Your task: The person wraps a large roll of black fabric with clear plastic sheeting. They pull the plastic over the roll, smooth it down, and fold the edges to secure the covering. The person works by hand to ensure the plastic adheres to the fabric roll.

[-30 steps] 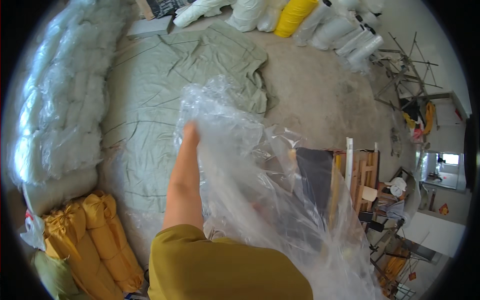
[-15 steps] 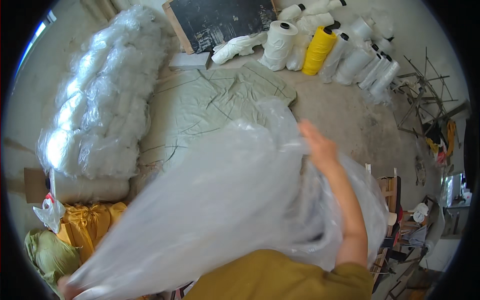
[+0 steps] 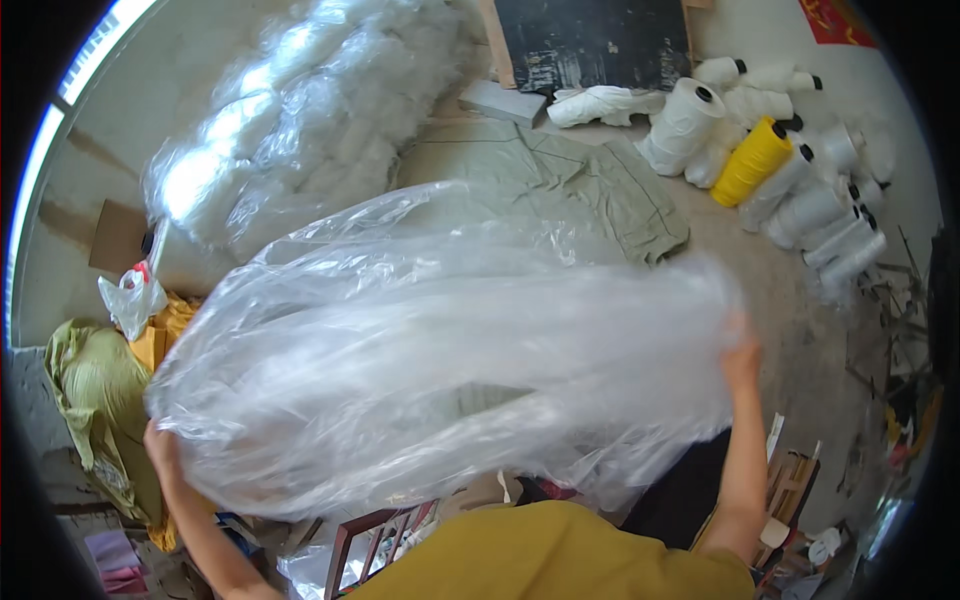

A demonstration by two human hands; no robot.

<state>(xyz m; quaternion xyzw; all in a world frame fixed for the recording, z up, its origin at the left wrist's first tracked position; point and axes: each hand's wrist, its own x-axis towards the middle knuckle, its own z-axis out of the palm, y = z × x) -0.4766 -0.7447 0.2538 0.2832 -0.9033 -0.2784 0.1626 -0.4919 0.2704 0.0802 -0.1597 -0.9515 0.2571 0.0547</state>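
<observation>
Clear plastic sheet (image 3: 450, 340) spans the space in front of the person, held up between the two hands and billowing over the near part of a grey-green cloth (image 3: 530, 165) on the floor (image 3: 795, 325). The left hand (image 3: 163, 447) has its grip pinching the sheet's left edge; the right hand (image 3: 741, 362) is at the sheet's right end, but it is blurred and I cannot tell how that grip stands.

The sheet should handle as very light, limp and slippery, apt to catch air, cling to itself and tear if snagged. The surest hold is probably at its edges or corners, with several folds bunched in each hand rather than one thin layer.

The cloth is creased, its right corner showing past the sheet. Beyond its far edge are a pale grey block (image 3: 503, 102) and an upright dark board (image 3: 590, 45). Past the far right corner stand white spools (image 3: 683, 125) and a yellow spool (image 3: 752, 160). Plastic-wrapped bundles (image 3: 320, 110) are piled along the cloth's left edge, and a green sack (image 3: 97, 390) sits near the left hand.
</observation>
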